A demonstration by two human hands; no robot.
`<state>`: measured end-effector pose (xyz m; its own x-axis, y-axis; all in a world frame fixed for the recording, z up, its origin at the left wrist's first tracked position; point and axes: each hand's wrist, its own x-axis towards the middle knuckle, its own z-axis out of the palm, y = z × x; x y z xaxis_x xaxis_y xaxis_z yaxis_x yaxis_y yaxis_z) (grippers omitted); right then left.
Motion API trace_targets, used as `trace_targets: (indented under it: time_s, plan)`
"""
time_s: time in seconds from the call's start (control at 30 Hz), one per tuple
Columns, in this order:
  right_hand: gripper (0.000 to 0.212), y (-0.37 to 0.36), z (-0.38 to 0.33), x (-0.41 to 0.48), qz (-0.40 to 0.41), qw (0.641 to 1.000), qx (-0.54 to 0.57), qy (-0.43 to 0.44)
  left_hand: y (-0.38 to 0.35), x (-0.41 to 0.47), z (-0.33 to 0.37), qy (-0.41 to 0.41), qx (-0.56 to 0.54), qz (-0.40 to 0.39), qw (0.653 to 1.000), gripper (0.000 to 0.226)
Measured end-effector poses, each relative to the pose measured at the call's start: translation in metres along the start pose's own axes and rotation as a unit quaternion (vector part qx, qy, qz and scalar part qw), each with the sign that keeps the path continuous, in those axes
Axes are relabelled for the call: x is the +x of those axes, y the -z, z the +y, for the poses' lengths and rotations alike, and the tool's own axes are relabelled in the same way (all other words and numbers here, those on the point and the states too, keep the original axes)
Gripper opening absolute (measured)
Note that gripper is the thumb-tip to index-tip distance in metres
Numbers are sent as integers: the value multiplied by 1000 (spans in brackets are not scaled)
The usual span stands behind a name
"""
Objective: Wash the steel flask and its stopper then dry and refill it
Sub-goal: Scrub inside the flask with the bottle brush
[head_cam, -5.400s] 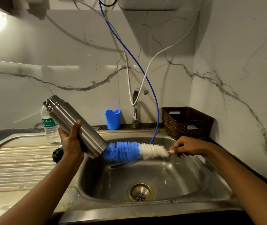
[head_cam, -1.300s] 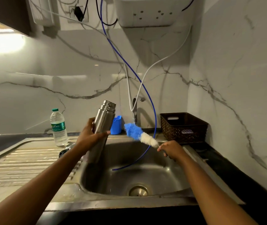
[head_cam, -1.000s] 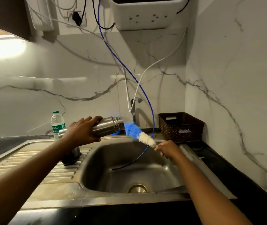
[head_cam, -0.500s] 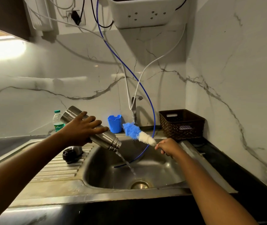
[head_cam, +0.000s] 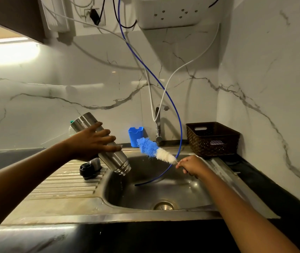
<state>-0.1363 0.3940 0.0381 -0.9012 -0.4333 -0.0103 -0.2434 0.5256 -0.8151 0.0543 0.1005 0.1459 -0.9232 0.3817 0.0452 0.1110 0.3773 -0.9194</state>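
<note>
Steel flask tipped steeper, left grip unchanged

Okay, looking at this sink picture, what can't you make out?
All in the head view:
- Inside of the tilted steel flask: its mouth faces down, away from the camera.
- The plastic bottle with green cap: the flask hides all but the cap.
- Handle of the blue and white bottle brush: wrapped in the right hand.
- Contents of the brown woven basket: too dim behind its wall.

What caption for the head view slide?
The left hand holds the steel flask mouth-down over the sink, right hand holds the bottle brush apart from it.
</note>
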Motion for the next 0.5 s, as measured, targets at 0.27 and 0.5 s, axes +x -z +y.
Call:
trace_targets:
  time_s: [0.27,0.5]
  plan:
    - [17,-24,-20,8,30,998,37,30,-12,-66,-38,-89,3,-25,996,91]
    - [16,-76,-42,47,52,995,79,36,-43,-96,-58,-33,22,-329,944,70]
